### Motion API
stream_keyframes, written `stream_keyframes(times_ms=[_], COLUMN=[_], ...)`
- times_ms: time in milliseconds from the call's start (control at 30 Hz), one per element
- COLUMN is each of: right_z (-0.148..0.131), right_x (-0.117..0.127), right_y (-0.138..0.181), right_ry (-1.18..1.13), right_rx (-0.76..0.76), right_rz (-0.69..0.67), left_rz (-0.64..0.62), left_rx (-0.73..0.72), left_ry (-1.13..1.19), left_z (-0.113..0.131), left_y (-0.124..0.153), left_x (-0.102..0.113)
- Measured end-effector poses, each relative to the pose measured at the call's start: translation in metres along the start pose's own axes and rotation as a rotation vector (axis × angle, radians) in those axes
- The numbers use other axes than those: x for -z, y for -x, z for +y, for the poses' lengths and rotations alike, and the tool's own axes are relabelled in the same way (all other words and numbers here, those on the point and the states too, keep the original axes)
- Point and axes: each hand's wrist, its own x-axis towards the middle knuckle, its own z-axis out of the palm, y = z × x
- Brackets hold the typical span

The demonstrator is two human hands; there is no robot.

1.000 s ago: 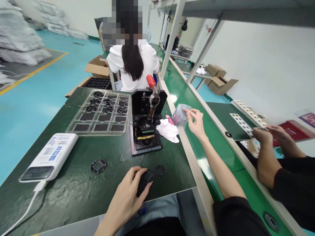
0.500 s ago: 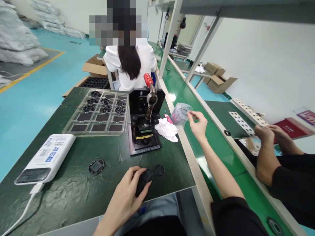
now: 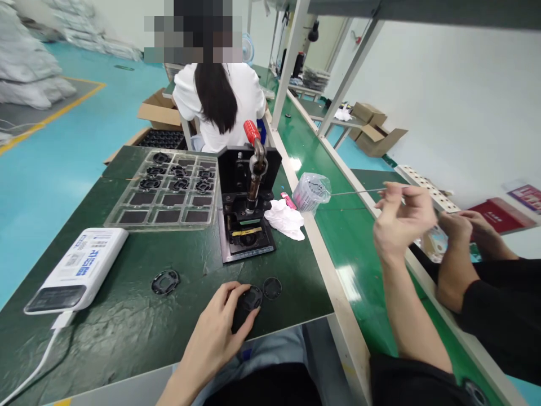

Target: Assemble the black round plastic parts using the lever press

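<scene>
My left hand [image 3: 224, 318] rests at the table's front edge, thumb and fingers closed around a black round plastic part [image 3: 252, 299]. Right beside that part lies a flat black disc [image 3: 272, 288]. A black ring-shaped part [image 3: 165, 282] sits apart, further left. Out over the green belt, my right hand [image 3: 403, 217] is raised and pinches the end of a thin grey strand [image 3: 355, 193]. The strand stretches almost level to a clear plastic bag [image 3: 311, 193] with greyish contents, standing at the belt's edge. What the strand is made of I cannot tell.
A toggle-clamp press [image 3: 249, 214] with a red handle stands mid-table, a crumpled white tissue [image 3: 284, 220] beside it. Left are a clear tray [image 3: 112, 217] of black parts and a white power bank [image 3: 78, 270]. A co-worker's hands [image 3: 465, 228] are at right; another person [image 3: 220, 107] sits ahead.
My right hand has moved right and away from the bag, drawing out the thin strand. My left hand stays on the black round part. The view has shifted slightly.
</scene>
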Motion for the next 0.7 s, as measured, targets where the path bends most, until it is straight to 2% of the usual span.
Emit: stream_keyframes(times_ms=[67, 167, 233, 300, 367, 467, 600, 700], right_z=[-0.033, -0.076, -0.096, -0.108, -0.113, -0.114, -0.112, -0.105], right_x=[0.015, 0.039, 0.051, 0.060, 0.064, 0.063, 0.054, 0.038], right_y=[0.007, 0.037, 0.061, 0.083, 0.098, 0.114, 0.126, 0.127], right_ry=[-0.077, -0.223, -0.337, -0.436, -0.506, -0.562, -0.557, -0.533], right_rx=[0.046, 0.041, -0.029, -0.115, -0.188, -0.241, -0.159, -0.150], right_rz=[-0.086, -0.440, -0.686, -0.824, -0.850, -0.915, -1.124, -1.084], left_rz=[0.057, 0.167, 0.126, 0.002, -0.105, -0.140, -0.170, -0.147], left_rx=[0.021, 0.003, -0.071, -0.145, -0.191, -0.193, -0.187, -0.110], left_ry=[0.046, 0.085, 0.107, 0.147, 0.180, 0.202, 0.192, 0.205], left_z=[0.005, 0.019, 0.031, 0.041, 0.047, 0.050, 0.049, 0.042], left_y=[-0.002, -0.007, -0.011, -0.013, -0.011, -0.003, 0.003, -0.001], left_x=[0.004, 0.014, 0.019, 0.020, 0.017, 0.009, 0.006, 0.010])
